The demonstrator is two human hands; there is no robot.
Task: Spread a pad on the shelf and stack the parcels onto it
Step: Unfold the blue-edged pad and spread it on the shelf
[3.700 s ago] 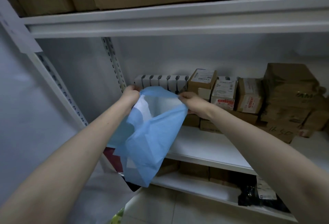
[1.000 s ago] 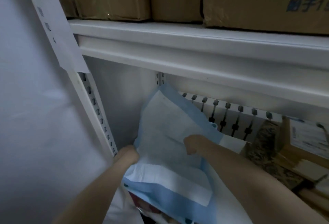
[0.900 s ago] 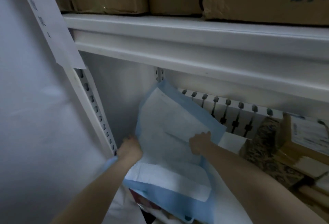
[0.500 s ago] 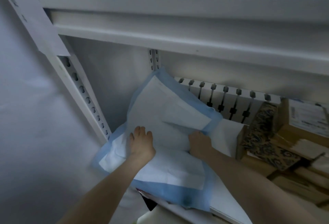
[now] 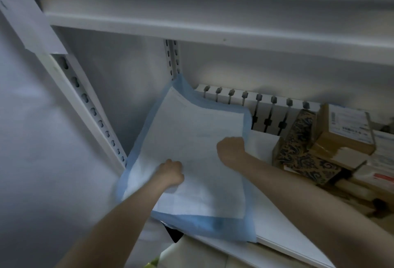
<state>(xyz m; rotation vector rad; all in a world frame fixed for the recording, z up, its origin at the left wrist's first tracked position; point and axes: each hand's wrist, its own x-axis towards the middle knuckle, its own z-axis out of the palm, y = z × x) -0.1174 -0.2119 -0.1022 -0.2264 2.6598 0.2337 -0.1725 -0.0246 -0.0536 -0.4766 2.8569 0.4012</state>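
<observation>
A white pad with a blue border (image 5: 191, 139) lies unfolded in the left corner of the white shelf (image 5: 281, 231). Its far corner curls up against the back upright and its front edge hangs over the shelf's front. My left hand (image 5: 171, 174) rests on the pad's near left part with the fingers curled under. My right hand (image 5: 231, 149) is closed at the pad's right border. Parcels are piled at the right: a dark-patterned box (image 5: 302, 156) and brown cardboard parcels (image 5: 345, 133).
A row of white boxes with dark clips (image 5: 268, 107) stands along the back wall behind the pad. The upper shelf's beam (image 5: 213, 26) runs close overhead. A slotted upright (image 5: 89, 107) with a paper label (image 5: 29, 18) frames the left side.
The pad has gone from held folded in the air to lying opened out flat on the shelf. Both hands have moved apart across it, the left toward me, the right to the right border.
</observation>
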